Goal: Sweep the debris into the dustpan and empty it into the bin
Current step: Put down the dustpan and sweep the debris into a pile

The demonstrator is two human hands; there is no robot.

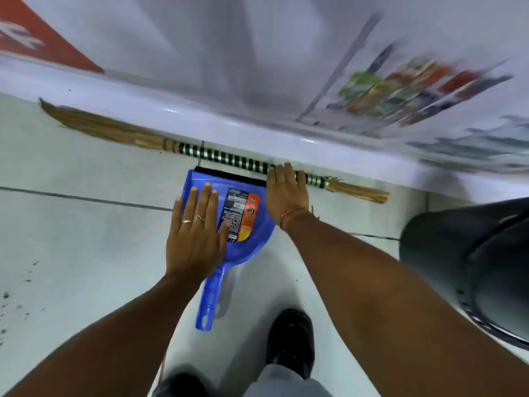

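A blue dustpan [252, 239] with a printed label lies flat on the pale tiled floor, its handle pointing toward me. A straw broom [223, 159] with a black-and-silver wrapped handle lies along the base of a white cabinet just beyond it. My left hand [197, 239] hovers flat over the dustpan's left half, fingers spread, holding nothing. My right hand [286, 193] is stretched out over the broom handle at the dustpan's right corner, fingers straight, not closed around it. Dark specks of debris [14, 293] dot the floor at the far left.
A dark bin [469, 267] stands at the right edge. The white cabinet [257, 121] with colourful stickers runs across the top of the view. My black shoes [289, 342] stand on the floor below the dustpan.
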